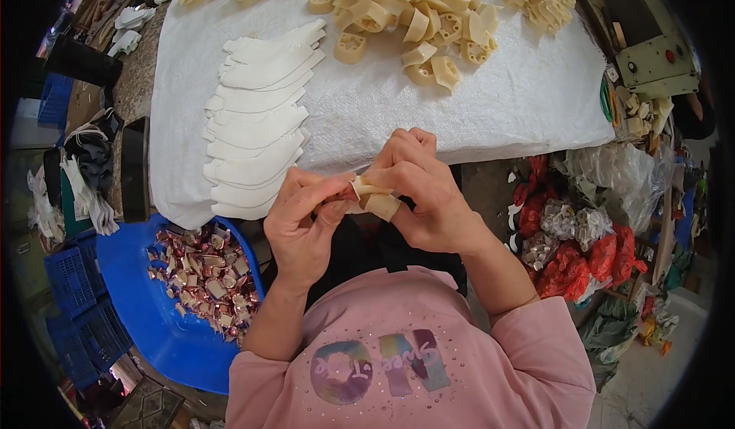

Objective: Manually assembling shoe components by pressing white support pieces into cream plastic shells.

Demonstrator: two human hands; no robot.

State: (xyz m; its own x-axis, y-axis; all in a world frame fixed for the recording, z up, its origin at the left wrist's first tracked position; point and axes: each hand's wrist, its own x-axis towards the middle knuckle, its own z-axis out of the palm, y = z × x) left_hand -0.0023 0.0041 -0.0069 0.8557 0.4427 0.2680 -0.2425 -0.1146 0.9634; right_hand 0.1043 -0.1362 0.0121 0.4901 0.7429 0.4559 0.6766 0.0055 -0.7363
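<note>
Both my hands meet in front of my chest on one small cream-coloured piece (377, 199). My left hand (305, 218) pinches its left end between thumb and fingers. My right hand (419, 188) grips it from above and the right, fingers curled over it. Just beyond my hands, on the white cloth-covered table (521, 92), lies a fanned stack of flat cream pointed strips (256, 122). Farther back sits a heap of folded cream pieces with holes (417, 15).
A blue tub (145, 306) at my lower left holds several shiny pinkish scraps (207, 276). Blue crates (73, 299) stand at far left. Red and clear bags (582, 237) pile up at right, below a pale green machine box (654, 61).
</note>
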